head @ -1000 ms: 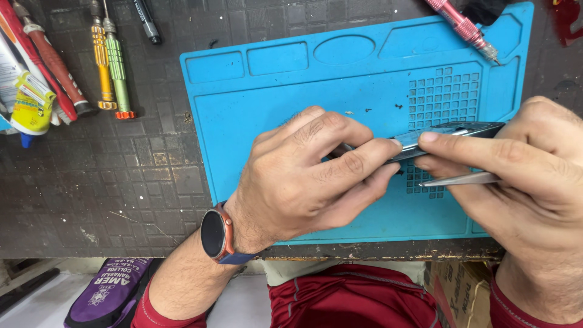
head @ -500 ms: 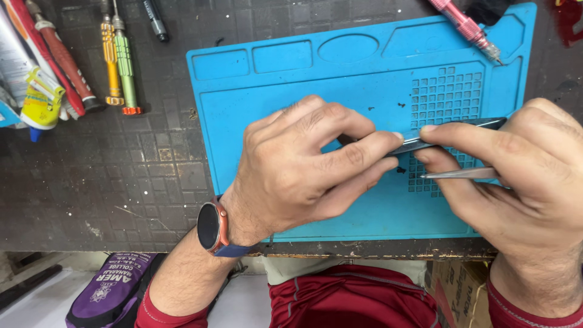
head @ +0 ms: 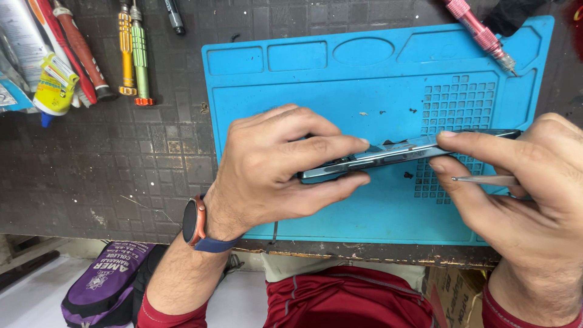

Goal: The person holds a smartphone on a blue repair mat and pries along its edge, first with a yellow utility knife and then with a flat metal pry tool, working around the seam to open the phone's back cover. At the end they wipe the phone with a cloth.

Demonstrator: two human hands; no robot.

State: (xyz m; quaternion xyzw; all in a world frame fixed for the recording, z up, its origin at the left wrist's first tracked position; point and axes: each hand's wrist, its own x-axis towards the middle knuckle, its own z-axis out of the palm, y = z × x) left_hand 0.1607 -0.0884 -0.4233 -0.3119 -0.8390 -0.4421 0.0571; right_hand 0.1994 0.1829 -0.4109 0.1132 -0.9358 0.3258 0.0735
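A thin dark phone is held edge-on above the blue silicone work mat. My left hand grips its left end between fingers and thumb; a watch sits on that wrist. My right hand pinches the phone's right end with the forefinger on top and also holds metal tweezers, whose tip points left under the phone. A few tiny dark screws lie on the mat under the phone.
A pink screwdriver lies on the mat's top right corner. Yellow and green screwdrivers, a red-handled tool, a glue bottle and tubes lie at the left on the dark gridded bench. A purple bag is below the bench edge.
The view has drifted slightly; both hands keep hold of the phone, which has shifted a little lower and is more level. The tweezers stay in my right hand.
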